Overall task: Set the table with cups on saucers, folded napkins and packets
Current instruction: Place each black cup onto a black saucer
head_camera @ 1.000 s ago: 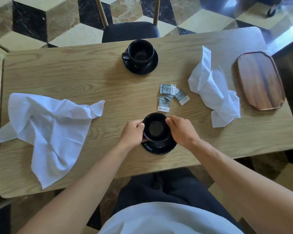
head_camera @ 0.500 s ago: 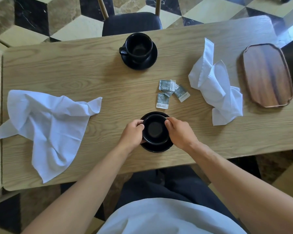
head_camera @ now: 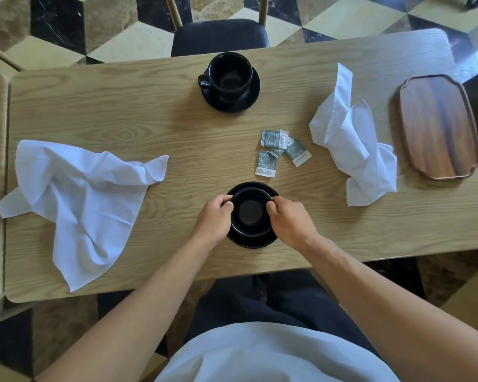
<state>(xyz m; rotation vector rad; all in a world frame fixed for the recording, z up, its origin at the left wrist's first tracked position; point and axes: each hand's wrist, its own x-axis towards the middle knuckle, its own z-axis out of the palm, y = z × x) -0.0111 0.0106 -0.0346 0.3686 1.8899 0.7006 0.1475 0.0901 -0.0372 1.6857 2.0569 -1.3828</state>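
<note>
Two black cups on saucers, two crumpled napkins, four packets [head_camera: 283,150]. Left hand [head_camera: 213,221] and right hand [head_camera: 291,220] pinch the near cup [head_camera: 251,212], unchanged; the view shifted slightly.

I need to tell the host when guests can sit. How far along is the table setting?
Done: the far cup sits on its saucer. In hand: both hands, left and right, grip the near cup on its saucer. Left: both napkins lie crumpled, packets unsorted.
</note>
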